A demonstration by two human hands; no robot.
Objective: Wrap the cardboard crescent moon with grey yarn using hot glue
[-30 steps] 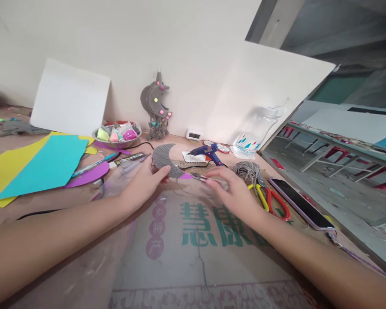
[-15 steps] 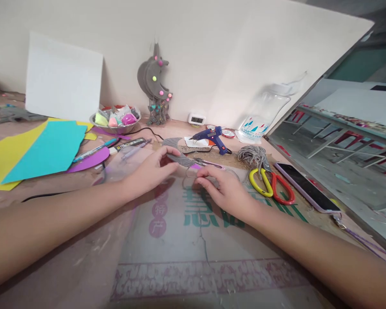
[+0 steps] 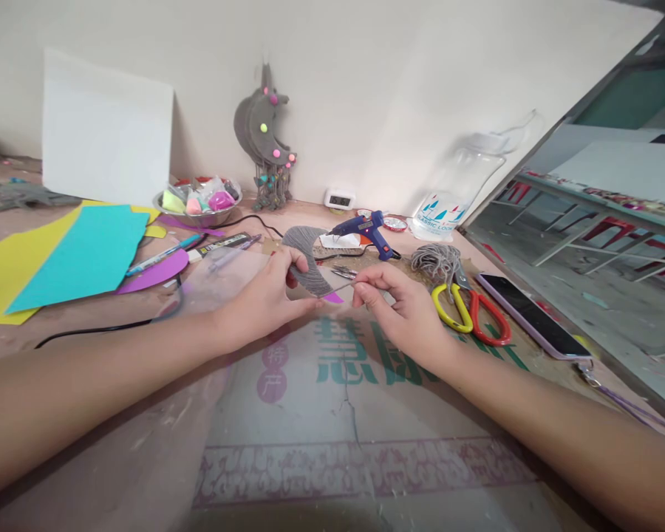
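My left hand (image 3: 263, 297) grips a curved crescent piece wrapped in grey yarn (image 3: 312, 267), thumb below and fingers behind its left edge. A bare purple tip (image 3: 332, 297) pokes out at the lower end. Between thumb and forefinger, my right hand (image 3: 399, 304) pinches a grey yarn strand (image 3: 346, 287), which runs tight to the crescent's lower end. Both hands are above a printed sheet under clear plastic (image 3: 288, 414). Right of my right hand, a ball of grey yarn (image 3: 435, 260) lies against scissors (image 3: 448, 310) with one yellow and one red handle loop.
Behind the hands lies a blue glue gun (image 3: 374, 235). A phone (image 3: 535, 314) is at the right edge. On the left are coloured sheets (image 3: 80, 258) and a metal bowl (image 3: 199, 219) of clay packs. A decorated grey moon (image 3: 258, 133) and a clear jug (image 3: 457, 192) stand behind.
The wrapped crescent has turned so more of its face shows. The strand, earlier hanging in a slack loop, is now straight, with my right hand slightly farther right.
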